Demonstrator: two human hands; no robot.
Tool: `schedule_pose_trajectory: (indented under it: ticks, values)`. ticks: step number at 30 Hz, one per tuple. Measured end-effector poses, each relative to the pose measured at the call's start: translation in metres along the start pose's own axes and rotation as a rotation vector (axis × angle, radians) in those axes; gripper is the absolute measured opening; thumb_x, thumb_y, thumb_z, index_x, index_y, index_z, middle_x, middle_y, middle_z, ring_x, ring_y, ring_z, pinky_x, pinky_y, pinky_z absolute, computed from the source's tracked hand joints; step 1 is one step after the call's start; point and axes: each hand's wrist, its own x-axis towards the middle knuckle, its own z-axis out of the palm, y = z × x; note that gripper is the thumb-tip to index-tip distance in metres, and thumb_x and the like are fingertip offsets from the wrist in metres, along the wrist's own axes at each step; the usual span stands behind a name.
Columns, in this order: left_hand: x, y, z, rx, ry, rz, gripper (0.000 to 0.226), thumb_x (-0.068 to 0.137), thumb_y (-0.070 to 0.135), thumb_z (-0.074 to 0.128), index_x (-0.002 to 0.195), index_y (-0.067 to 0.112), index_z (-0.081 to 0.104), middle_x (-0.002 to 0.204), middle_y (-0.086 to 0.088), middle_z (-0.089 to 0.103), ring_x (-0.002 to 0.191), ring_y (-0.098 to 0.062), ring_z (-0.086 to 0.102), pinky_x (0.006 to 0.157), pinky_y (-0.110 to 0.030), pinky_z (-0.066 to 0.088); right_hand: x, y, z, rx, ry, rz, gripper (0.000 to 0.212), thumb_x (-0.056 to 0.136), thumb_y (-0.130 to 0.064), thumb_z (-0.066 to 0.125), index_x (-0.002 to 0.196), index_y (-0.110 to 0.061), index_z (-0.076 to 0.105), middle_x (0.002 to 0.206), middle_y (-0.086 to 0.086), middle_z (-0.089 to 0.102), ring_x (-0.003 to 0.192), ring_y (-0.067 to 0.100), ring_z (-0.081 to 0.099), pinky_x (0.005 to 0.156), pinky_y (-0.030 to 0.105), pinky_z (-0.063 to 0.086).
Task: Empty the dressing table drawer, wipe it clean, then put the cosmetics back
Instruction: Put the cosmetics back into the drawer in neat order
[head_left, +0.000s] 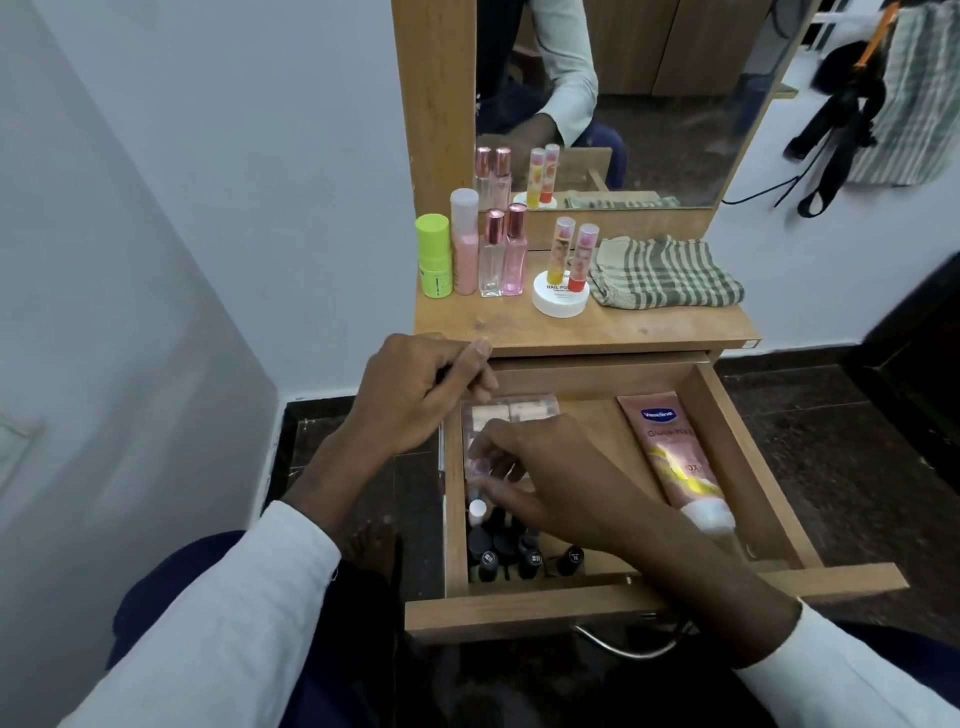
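Note:
The wooden drawer (519, 608) is pulled out. In it lie a pink Vaseline tube (670, 467) on the right, a clear case (524, 409) at the back left and several dark nail polish bottles (519, 556) at the front left. My right hand (550, 483) reaches into the left half and pinches a small clear pinkish bottle (477, 463), which is blurred. My left hand (415, 395) hovers over the drawer's back left corner with curled fingers. A dark sliver shows under its thumb, and I cannot tell whether it holds anything.
On the table top (649, 327) stand a green stick (434, 254), a pink bottle (464, 244), two perfume bottles (503, 254), a white jar (561, 304) with two tubes on it, and a folded checked cloth (665, 273). A mirror (649, 104) rises behind.

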Motion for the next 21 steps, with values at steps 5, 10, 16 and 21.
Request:
schedule_pose_trajectory:
  ticks: [5,10,16,21]
  values:
    - [0.003,0.004,0.008,0.088,-0.024,0.006,0.050,0.111,0.049,0.043,0.084,0.031,0.081,0.071,0.022,0.074,0.076,0.003,0.071,0.069,-0.035,0.058,0.004,0.005,0.008,0.093,-0.106,-0.002,0.014,0.100,-0.027,0.071,0.110,-0.019,0.066,0.100,-0.008,0.074,0.085,0.001,0.071,0.076,0.022,0.061]
    - [0.008,0.004,0.014,0.129,0.041,0.035,0.048,0.111,0.050,0.042,0.086,0.033,0.080,0.073,0.022,0.074,0.079,0.000,0.068,0.066,-0.038,0.056,0.002,0.005,-0.001,0.139,-0.088,0.037,0.022,0.101,-0.032,0.069,0.117,-0.018,0.064,0.103,-0.005,0.076,0.090,0.002,0.073,0.077,0.017,0.060]
    - [0.024,0.015,0.029,0.222,0.268,0.115,0.028,0.108,0.038,0.052,0.100,0.029,0.077,0.094,0.016,0.075,0.091,-0.008,0.062,0.065,-0.032,0.051,0.008,0.018,-0.035,-0.152,0.295,0.013,0.009,0.100,-0.026,0.069,0.102,-0.019,0.069,0.092,-0.007,0.070,0.079,0.004,0.061,0.071,0.022,0.053]
    - [0.055,0.029,0.047,0.466,0.424,0.126,0.033,0.101,0.030,0.062,0.134,0.029,0.067,0.123,0.002,0.064,0.111,-0.020,0.055,0.073,-0.027,0.046,0.033,0.050,-0.074,-0.266,0.734,0.064,0.020,0.097,-0.022,0.070,0.114,-0.010,0.072,0.104,0.003,0.069,0.094,0.013,0.062,0.081,0.030,0.053]
